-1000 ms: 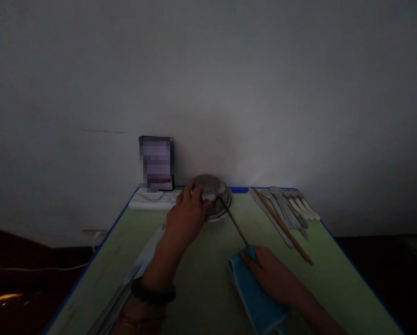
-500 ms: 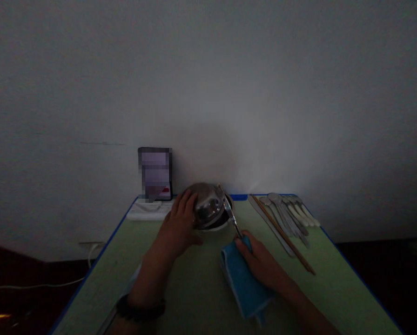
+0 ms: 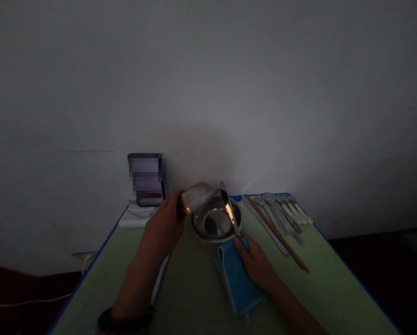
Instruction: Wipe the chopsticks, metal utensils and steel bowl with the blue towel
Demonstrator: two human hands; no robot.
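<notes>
My left hand [image 3: 166, 218] is closed on the edge of a shiny domed metal bowl [image 3: 198, 196], held tilted and bottom up over the left rim of a second, wider metal bowl [image 3: 198, 228]. The wider bowl stands upright on the table, its inside partly showing. In my right hand [image 3: 255, 260] are a table knife [image 3: 232, 216] and a folded blue cloth [image 3: 241, 284]. The cloth wraps the knife's lower end, and the blade points up and away, in front of the wider bowl's right side. My left fingertips are mostly hidden behind the domed bowl.
On the right of the green table [image 3: 194, 288] lie a pair of wooden chopsticks [image 3: 281, 238], a flat metal utensil [image 3: 266, 228] and several spoons and forks [image 3: 287, 214]. A propped screen [image 3: 147, 181] and a white strip [image 3: 135, 217] are at the back left. Long metal utensils [image 3: 159, 279] lie under my left forearm.
My left hand has lifted and tilted the domed bowl leftward, uncovering the wider bowl. The knife in my right hand has drawn back slightly and turned more upright, with the cloth still around it.
</notes>
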